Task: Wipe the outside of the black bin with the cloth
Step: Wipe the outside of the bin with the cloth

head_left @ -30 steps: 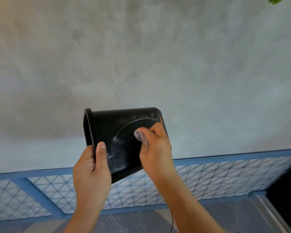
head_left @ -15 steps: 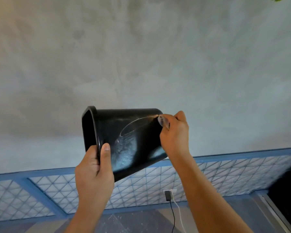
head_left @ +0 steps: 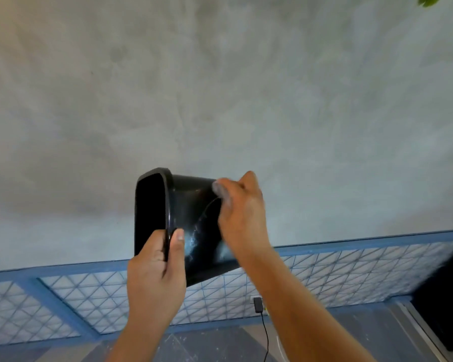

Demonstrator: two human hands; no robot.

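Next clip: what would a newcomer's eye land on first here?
The glossy black plastic bin, held up on its side mid-frame against the grey plastered wall. The left hand grips its rim, while the right hand presses a small grey cloth to its streaked outer side.

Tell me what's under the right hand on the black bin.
A small grey patch of cloth shows at the top of the right hand, against the outer wall of the black bin. The rest of the cloth is covered by the hand.

Grey floor (head_left: 207,347), thin black cable (head_left: 267,344) lying across it
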